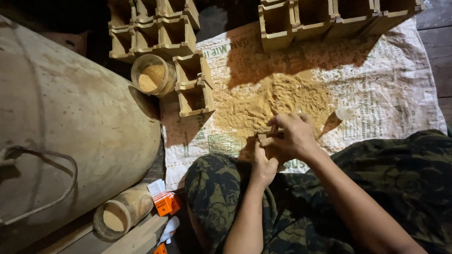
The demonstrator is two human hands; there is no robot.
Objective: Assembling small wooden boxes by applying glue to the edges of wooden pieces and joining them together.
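Far left, a big rounded drum (70,127) is seen, dusty tan and scuffed smooth, with a thin wire loop (42,183) hung off its side. Below it a jar (120,214) is laid on its side, powder caked in its mouth, and a small orange carton (165,203) is tucked just beside that. Up top, a cluster of boxy open wooden cells (162,35) is stacked, square-cut and rough, with a clear round jar (153,75) of tan powder nestled against them. A printed woven sack (386,89) is spread flat as a mat, and a grainy heap of sawdust (278,101) is piled across its middle, loose and crumbly. Over the near edge of that heap, a small wooden piece (269,135) is gripped between both hands: the left hand (262,164) is curled up under it, fingers closed, while the right hand (294,136) is wrapped over the top, fingertips pinched on the piece. Camouflage-cloth knees are framed below. Just right of the hands a small white-capped bottle (343,114) is stood tilted on the sack, and another row of wooden cells (334,19) is lined along the top right.
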